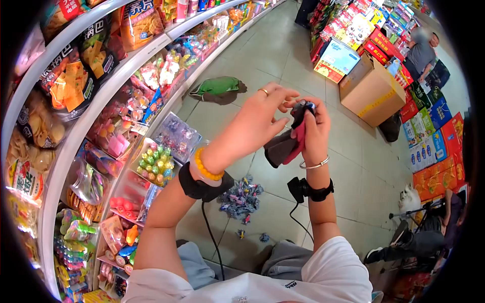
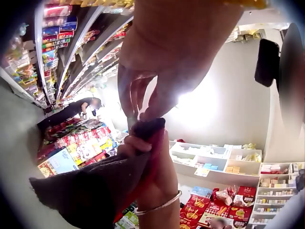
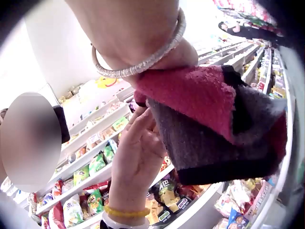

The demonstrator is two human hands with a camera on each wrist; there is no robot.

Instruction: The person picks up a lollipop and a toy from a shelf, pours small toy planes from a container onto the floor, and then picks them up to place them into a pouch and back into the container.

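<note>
- Above the floor (image 1: 353,177), the cloth (image 1: 279,149) is pinched by the right hand (image 1: 317,135); the left hand (image 1: 256,120) is loosely spread nearby.
- Probably light, floppy (unbreakable, tbh); best gripped by the bunched top.

On the shelf (image 1: 108,108) at left, a black bag (image 1: 96,58) carries the characters "锅巴" in white, and another black bag (image 1: 68,83) to its left shows the same two, partly cut by glare and folds. The orange bag (image 1: 140,25) to their right ends its visible name in "养片", its first part out of sight. The print on the blue-and-white carton (image 1: 337,58) at far right, on the red boxes (image 1: 439,174) at right and on the white shirt (image 1: 252,288) is too small or blurred to read.
</note>
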